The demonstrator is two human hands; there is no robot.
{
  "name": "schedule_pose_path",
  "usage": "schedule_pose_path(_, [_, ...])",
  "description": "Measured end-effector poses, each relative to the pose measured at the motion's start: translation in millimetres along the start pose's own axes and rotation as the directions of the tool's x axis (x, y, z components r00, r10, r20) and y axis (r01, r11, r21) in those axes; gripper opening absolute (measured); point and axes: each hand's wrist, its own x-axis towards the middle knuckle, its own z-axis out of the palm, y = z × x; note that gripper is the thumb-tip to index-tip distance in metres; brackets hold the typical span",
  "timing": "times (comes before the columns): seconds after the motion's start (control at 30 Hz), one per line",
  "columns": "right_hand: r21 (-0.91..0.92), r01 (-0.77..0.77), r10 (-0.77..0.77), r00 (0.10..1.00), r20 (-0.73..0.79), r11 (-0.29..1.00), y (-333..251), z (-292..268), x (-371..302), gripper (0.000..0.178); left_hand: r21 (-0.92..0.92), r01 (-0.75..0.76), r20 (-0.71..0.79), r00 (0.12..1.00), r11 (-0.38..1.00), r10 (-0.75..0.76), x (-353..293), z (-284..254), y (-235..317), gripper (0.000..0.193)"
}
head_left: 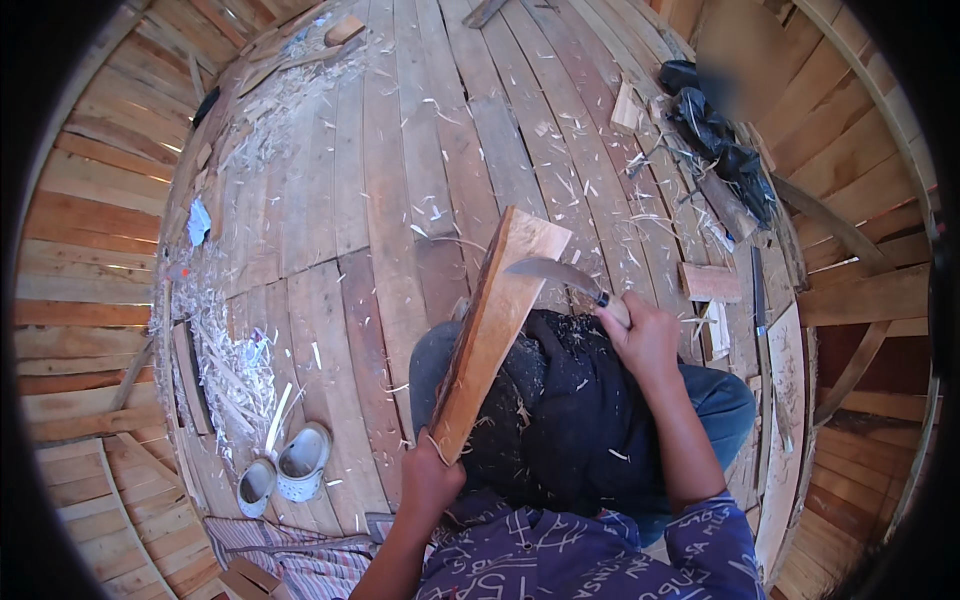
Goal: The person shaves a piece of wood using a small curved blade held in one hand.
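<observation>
A long piece of wood (pixel 497 322), bark-dark along its left edge and pale at the far end, slants across my lap. My left hand (pixel 431 476) is closed around its near end. In my right hand (pixel 643 337) is the handle of a curved knife (pixel 551 269), whose blade lies against the wood's right side near the far end. I cannot tell whether the edge is cutting in. Under the wood, a dark cloth (pixel 595 400) sprinkled with chips covers my legs.
Thin shavings (pixel 235 370) are heaped on the plank floor (pixel 330 290) at the left. Two pale clogs (pixel 303 462) stand near a striped cloth (pixel 300 555). Black plastic (pixel 722 145) and wood blocks (pixel 710 283) lie along the right side. Plank walls curve around both sides.
</observation>
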Motion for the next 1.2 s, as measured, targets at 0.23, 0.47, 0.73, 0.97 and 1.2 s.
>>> schedule_pose_path(0.23, [0.267,-0.075,0.08,0.997,-0.005,0.961,-27.8,-20.6,-32.8,0.034,-0.035,-0.056,-0.005,0.998,0.998,0.056,1.4,-2.9,-1.7,0.042])
schedule_pose_path(0.47, [0.397,0.208,-0.284,0.948,0.142,0.894,-51.7,-17.9,-65.9,0.027,0.003,-0.044,0.025,0.999,0.999,0.044,-1.3,-6.4,6.4,0.046])
schedule_pose_path(0.73, [0.361,0.27,-0.344,0.926,0.158,0.892,-43.8,-11.0,-67.5,0.028,0.02,-0.042,0.004,0.999,0.999,0.042,-2.5,-5.3,-1.4,0.034])
schedule_pose_path(0.97, [0.361,-0.13,0.145,0.989,-0.016,0.924,-12.7,-29.3,-62.3,0.031,0.076,-0.001,0.006,1.0,0.997,0.0,3.1,-10.5,4.2,0.03])
schedule_pose_path(1.2, [0.792,-0.298,0.292,0.943,0.159,0.532,-18.1,-22.3,-101.1,0.03,0.236,-0.033,0.139,0.99,0.971,-0.001,9.6,-27.1,2.2,0.032])
